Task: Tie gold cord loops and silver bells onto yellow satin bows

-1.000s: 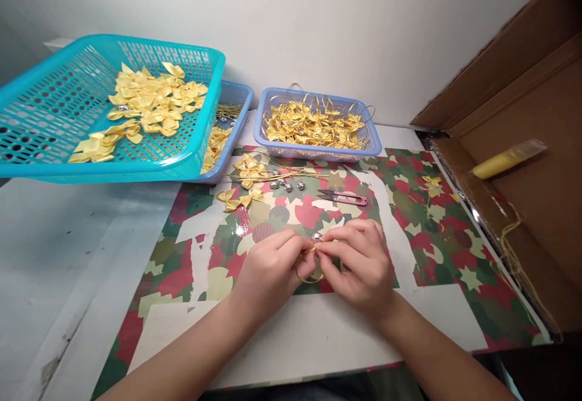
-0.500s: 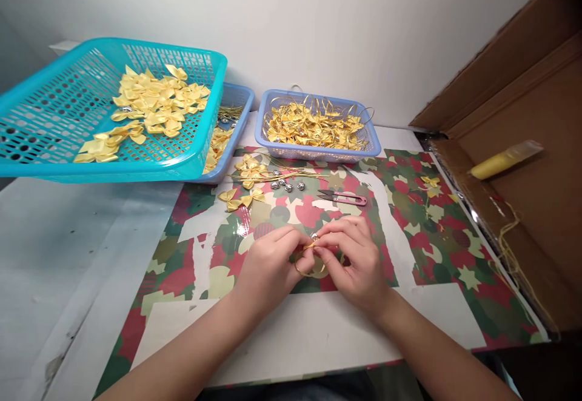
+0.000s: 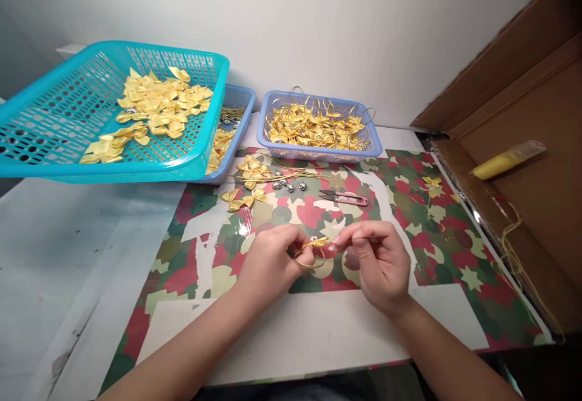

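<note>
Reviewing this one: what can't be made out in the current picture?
All in the head view:
- Left end of the yellow bow: hidden by the fingers of the left hand.
- Much of the left blue basket: hidden behind the turquoise basket.
- Turquoise basket's left end: cut off by the picture's edge.
- Bell at the bow: too small for detail.

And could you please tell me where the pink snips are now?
In the head view, the pink snips lie right of the silver bells, beyond the right hand.
</note>
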Demonstrator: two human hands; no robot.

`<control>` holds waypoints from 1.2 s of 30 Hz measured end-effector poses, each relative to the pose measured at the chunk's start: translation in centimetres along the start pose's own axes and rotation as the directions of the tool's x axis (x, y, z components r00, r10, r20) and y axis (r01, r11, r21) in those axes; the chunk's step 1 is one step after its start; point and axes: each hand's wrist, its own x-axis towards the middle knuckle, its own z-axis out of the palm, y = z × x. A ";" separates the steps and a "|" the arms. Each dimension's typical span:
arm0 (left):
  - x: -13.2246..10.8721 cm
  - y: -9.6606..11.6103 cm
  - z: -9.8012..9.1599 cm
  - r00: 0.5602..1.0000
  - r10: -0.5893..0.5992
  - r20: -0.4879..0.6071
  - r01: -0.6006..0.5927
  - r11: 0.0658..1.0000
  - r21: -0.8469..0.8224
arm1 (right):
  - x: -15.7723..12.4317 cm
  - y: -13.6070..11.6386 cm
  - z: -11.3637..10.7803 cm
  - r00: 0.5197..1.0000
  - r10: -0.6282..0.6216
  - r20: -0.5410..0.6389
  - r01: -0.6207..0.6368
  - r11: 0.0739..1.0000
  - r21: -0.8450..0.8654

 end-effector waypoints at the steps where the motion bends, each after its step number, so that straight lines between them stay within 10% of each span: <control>1: 0.0 0.0 0.0 1.000 -0.016 0.006 0.016 1.000 -0.013 | 0.0 0.0 0.0 1.000 0.010 0.006 -0.010 1.000 0.001; 10: -0.1 0.1 0.1 0.974 -0.190 0.126 0.218 0.938 -0.269 | 0.3 -0.4 0.0 0.992 0.123 0.038 -0.124 0.992 0.033; 22: 0.0 -0.4 0.5 0.981 -0.128 0.145 0.149 0.979 -0.141 | -0.1 -0.6 -0.1 0.977 0.137 0.162 -0.135 0.991 -0.022; 29: 0.7 -0.7 -1.9 0.963 0.103 0.250 -0.124 0.990 0.068 | 0.0 -0.3 0.1 0.969 0.187 0.164 -0.187 0.982 -0.016; 36: 0.6 0.3 -3.7 0.968 0.231 0.092 -0.223 0.970 -0.092 | 0.1 -0.1 0.3 0.974 0.111 0.199 -0.089 0.989 -0.117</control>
